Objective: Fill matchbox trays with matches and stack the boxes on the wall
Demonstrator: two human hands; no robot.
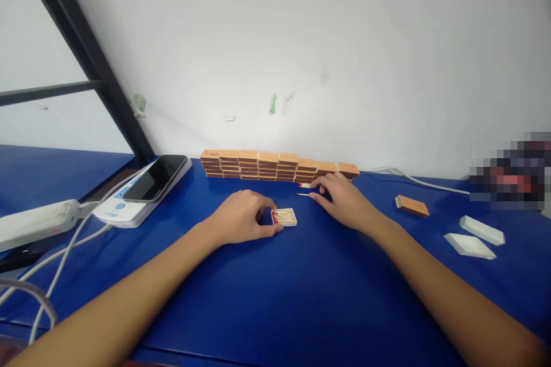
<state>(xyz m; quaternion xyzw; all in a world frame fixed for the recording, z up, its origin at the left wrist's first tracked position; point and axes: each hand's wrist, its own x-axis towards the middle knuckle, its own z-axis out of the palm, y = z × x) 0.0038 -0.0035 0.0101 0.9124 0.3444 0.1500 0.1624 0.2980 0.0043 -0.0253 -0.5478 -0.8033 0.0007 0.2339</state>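
Observation:
A white matchbox tray filled with red-headed matches rests on the blue tabletop, its heads toward the left. My left hand pinches the tray's left end between thumb and index finger. Farther back, my right hand is down at the table with thumb and index finger apart. A few loose matches lie by its index fingertip, and a single match points left from the thumb tip. Just behind that hand stands a long row of stacked brown matchboxes along the wall.
On the right lie a brown matchbox sleeve and two white pieces. A phone sits on a white power strip at left, near a white adapter and cables. A black frame rises behind them.

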